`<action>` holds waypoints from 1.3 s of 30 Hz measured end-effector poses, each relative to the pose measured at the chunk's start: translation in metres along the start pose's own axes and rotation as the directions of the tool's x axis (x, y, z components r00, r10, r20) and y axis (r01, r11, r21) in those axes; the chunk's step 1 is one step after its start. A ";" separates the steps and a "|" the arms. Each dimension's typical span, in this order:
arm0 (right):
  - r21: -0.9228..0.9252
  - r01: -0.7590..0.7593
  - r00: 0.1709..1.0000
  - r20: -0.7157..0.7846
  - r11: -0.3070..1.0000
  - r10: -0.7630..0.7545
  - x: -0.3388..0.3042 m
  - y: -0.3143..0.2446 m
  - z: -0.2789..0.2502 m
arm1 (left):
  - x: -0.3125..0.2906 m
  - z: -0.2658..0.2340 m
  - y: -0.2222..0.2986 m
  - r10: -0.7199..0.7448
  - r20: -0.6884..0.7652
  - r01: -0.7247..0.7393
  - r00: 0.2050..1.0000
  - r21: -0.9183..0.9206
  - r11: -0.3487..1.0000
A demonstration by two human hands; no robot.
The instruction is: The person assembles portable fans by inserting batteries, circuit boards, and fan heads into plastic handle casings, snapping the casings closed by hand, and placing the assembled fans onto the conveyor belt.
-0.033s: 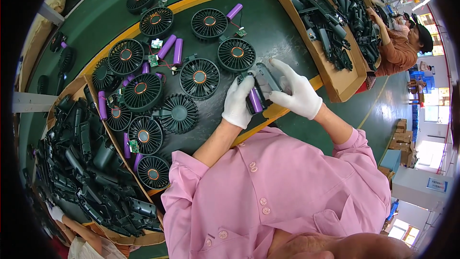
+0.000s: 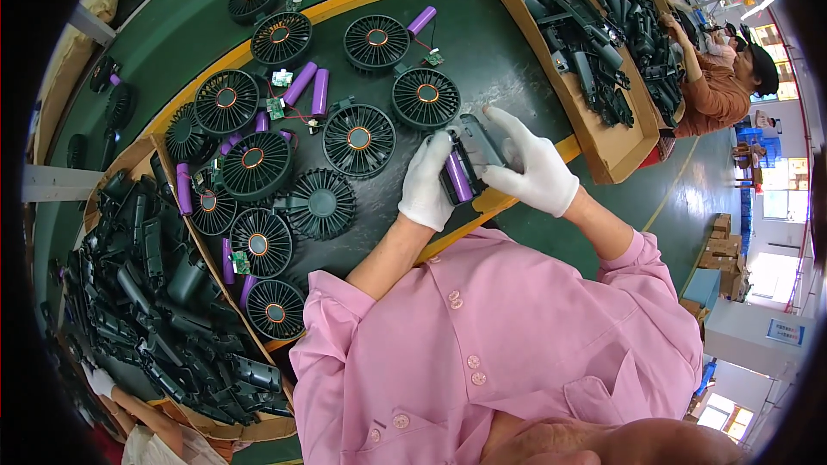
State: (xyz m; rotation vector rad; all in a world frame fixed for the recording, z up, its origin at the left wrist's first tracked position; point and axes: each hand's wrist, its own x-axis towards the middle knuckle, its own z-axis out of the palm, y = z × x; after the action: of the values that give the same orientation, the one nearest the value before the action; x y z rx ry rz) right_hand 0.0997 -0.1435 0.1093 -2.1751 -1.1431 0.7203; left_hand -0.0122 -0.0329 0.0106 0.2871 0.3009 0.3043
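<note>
My white-gloved left hand (image 2: 426, 182) is closed round an open dark fan handle shell (image 2: 466, 200). Inside that shell lies a purple cylindrical battery (image 2: 457, 174). The handle's upper end lies close to a dark round fan head (image 2: 425, 98); my fingers hide whether they join. Between the thumb and fingers of my right hand (image 2: 541, 174), also gloved in white, is a long dark handle cover (image 2: 482, 139), tilted beside the open shell and apart from it along most of its length. More fan heads, such as one with a copper-coloured ring (image 2: 358, 139), lie left of my left hand.
A cardboard tray (image 2: 616, 159) of dark plastic parts stands at the right. Another cardboard box (image 2: 220, 280) holds many dark shells at the left. Loose purple batteries (image 2: 320, 92) and wired green circuit boards (image 2: 275, 108) lie among the fans. Co-workers sit at the right (image 2: 719, 90) and lower left.
My left fingers have shifted slightly on the handle shell. Otherwise both hands and the parts in them stay where they were.
</note>
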 end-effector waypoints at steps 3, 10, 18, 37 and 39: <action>-0.194 0.129 0.989 -0.050 0.972 -0.141 -0.004 -0.005 0.009 | 0.000 0.001 0.001 -0.135 0.048 0.140 0.990 -0.131 0.981; -0.574 0.158 0.986 0.055 0.803 -0.155 0.000 -0.018 0.022 | 0.002 0.004 -0.003 0.006 0.005 -0.006 1.000 -0.078 0.997; -0.672 0.209 0.978 0.161 0.710 -0.136 0.002 -0.017 0.024 | 0.005 -0.006 -0.009 -0.084 0.122 0.102 0.989 -0.151 0.983; -0.486 0.388 0.922 0.213 0.783 -0.325 -0.010 0.021 0.033 | -0.004 0.001 -0.016 0.162 0.029 -0.162 0.986 0.332 0.929; -0.421 0.406 0.914 0.177 0.811 -0.365 -0.010 0.025 0.033 | -0.005 0.001 -0.011 0.154 0.061 -0.165 0.986 0.330 0.929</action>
State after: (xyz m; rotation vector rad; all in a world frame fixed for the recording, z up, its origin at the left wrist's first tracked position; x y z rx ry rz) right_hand 0.0856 -0.1558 0.0713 -2.1657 -1.8880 0.3948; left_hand -0.0134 -0.0451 0.0087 0.6545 0.2960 0.4089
